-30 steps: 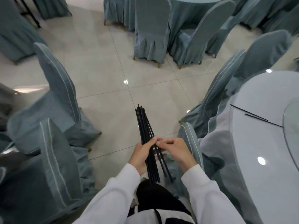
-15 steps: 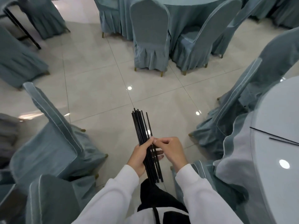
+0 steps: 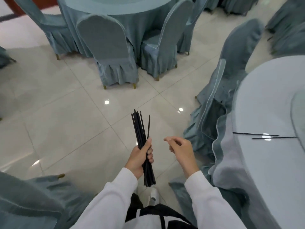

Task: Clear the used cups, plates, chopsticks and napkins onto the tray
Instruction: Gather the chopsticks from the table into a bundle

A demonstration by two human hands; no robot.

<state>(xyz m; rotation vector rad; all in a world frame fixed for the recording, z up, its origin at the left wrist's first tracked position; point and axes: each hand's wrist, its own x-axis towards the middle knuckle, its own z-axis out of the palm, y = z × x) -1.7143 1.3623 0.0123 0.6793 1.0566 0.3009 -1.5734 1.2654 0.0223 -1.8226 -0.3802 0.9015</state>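
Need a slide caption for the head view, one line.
Left hand grips a bundle of black chopsticks; right hand is free, two chopsticks on the table.

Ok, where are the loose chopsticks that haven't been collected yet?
In the head view, the two loose chopsticks lie on the white round table at right, near its edge, beyond the empty right hand.

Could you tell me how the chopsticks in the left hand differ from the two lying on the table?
The bundle of chopsticks is many sticks, gripped by the left hand and pointing away over the floor; the two loose chopsticks lie flat and untouched on the table, slightly staggered. All are thin and black.
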